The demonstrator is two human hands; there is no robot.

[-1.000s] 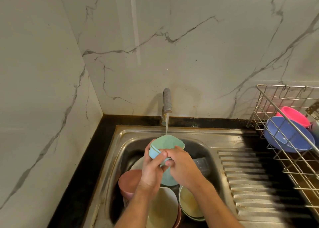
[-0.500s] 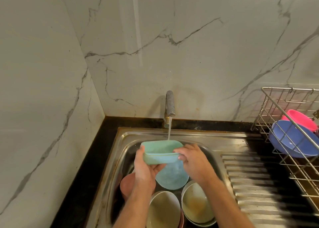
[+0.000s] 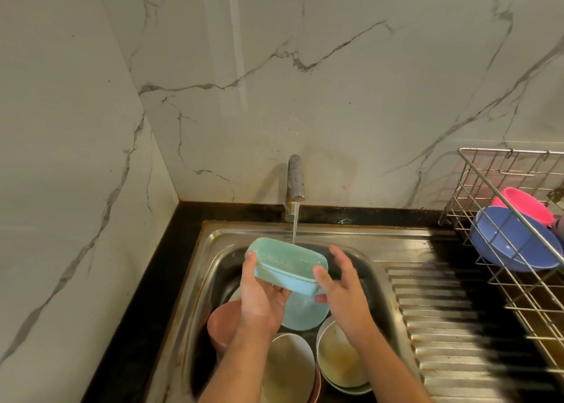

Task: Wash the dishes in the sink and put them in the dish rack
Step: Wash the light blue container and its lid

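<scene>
Single head-worn view, looking forward and down, close over sink (image 3: 378,244), marble wall filling upper frame

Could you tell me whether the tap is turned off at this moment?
No, a thin stream of water runs from the tap down onto the teal bowl held over the sink.

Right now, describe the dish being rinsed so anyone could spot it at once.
Find the steel sink under the tap. Above the bowls piled in it, the left hand grips a teal dish under the running water. It alone is oblong and held up; the others are round.
</scene>
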